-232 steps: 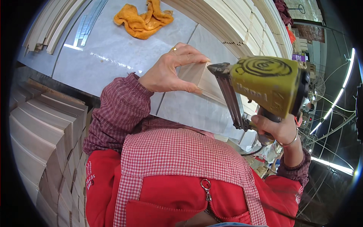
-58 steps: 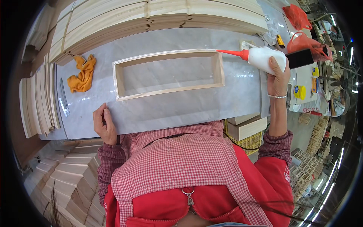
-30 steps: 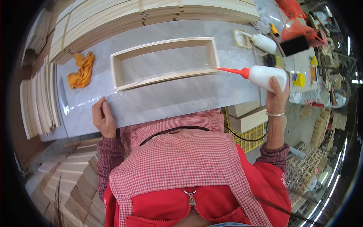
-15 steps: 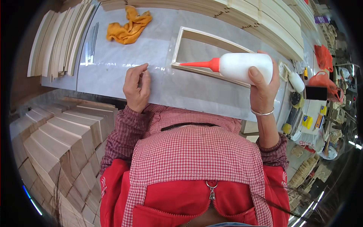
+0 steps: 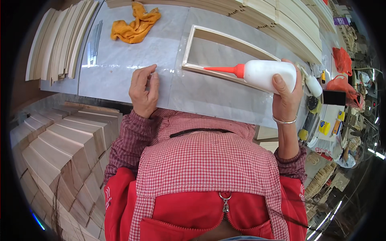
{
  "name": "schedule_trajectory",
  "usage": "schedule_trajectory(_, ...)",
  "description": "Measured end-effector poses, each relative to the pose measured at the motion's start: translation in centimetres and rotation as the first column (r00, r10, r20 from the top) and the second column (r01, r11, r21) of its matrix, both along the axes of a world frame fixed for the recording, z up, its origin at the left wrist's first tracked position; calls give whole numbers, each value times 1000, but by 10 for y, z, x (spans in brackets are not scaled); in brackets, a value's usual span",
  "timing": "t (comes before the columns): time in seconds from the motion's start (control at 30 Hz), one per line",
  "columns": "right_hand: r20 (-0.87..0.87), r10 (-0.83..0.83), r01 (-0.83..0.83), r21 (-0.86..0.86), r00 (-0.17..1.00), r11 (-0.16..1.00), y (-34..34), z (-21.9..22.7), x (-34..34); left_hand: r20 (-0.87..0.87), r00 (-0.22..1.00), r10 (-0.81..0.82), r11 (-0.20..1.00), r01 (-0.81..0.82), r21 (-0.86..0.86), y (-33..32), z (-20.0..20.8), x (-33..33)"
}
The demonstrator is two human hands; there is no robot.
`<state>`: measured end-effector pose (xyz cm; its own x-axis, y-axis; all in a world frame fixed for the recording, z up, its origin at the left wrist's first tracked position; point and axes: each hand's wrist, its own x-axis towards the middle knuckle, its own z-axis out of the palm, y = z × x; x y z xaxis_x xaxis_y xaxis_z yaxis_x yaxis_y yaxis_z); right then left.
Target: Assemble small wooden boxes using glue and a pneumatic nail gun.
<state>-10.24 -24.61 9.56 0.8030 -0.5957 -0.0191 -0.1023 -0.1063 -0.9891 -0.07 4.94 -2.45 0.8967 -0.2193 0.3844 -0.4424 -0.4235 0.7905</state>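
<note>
My right hand (image 5: 287, 96) is wrapped round a white squeeze bottle (image 5: 267, 74) with a long red nozzle. The bottle lies sideways in the grip, its nozzle pointing left, over the near side of a long, narrow wooden frame (image 5: 187, 49). Part of that frame is hidden behind bottle and hand. My left hand (image 5: 143, 91) is above the near part of the grey tabletop (image 5: 161, 52), left of the frame, with fingers loosely bent, thumb apart and nothing held.
An orange cloth (image 5: 134, 28) lies at the far left. Wooden strips (image 5: 60, 40) stand at the left edge, and long boards (image 5: 281, 28) are stacked at the back right. Stacked wood pieces (image 5: 72, 138) fill the lower left. Another white bottle (image 5: 313, 86) and red bags (image 5: 341, 61) are at right.
My right hand has carried the bottle a little to the right and slightly nearer me. The left hand keeps nearly the same place and pose.
</note>
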Motion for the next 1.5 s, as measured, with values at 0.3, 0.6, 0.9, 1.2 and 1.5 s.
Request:
schedule_trajectory(0.3,-21,-132,132,-8,991,991,-37,4,-51,-2,1000,4,998,-4,59,-3,8,-2)
schedule_trajectory(0.6,53,-286,286,-7,957,958,-80,3,-105,56,998,-2,978,-10,207,3,21,30)
schedule_trajectory(0.9,59,-403,406,-44,913,913,-108,4,-146,364,905,-219,730,-96,677,12,13,145)
schedule_trajectory(1.2,90,-496,488,94,864,868,-113,2,-149,2,969,-248,695,176,697,2,16,186)
schedule_trajectory(1.5,274,-404,66,754,873,654,-41,22,-24,-462,871,-169,796,-156,-584,4,94,80)
